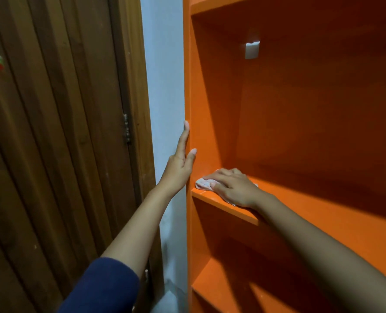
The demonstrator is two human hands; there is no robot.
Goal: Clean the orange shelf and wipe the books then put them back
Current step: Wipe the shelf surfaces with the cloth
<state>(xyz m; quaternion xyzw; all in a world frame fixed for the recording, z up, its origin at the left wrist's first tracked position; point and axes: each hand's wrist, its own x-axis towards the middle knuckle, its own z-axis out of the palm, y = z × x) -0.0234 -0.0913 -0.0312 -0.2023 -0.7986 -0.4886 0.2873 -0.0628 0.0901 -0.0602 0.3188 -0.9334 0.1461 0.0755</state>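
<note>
Under your right hand [232, 188] lies the one cloth [202, 184], a pale crumpled piece, and you press it down on the board [305, 190] of the orange shelf [212, 123] with fingers nearly flat and only a little bent, so this hand does not grip, it pushes. A corner of the cloth shows just beyond your fingertips, to their left, very near the corner where the board meets the left upright panel. From your fingers the board has its long axis running away to the right, and I judge this is the relation that counts: leftward the upright is just beside the cloth, so the next stroke can only go right, along the board. Your left hand [179, 166] is just above and to the left of the right fingers, apart from the cloth; its fingers are straight and lie against the outer side of the upright, the thumb on the front edge, as if to steady the shelf. The right hand is clearly the nearer one to the work. Counting now: two hands, one cloth, three horizontal boards in view, and no book at all, so the books must wait somewhere outside the picture. Above and to the right of your right fingers one small white fitting [252, 49] sits on the back panel. To the left of your left fingers comes a strip of pale wall [162, 86], then one wooden door [52, 132]
</note>
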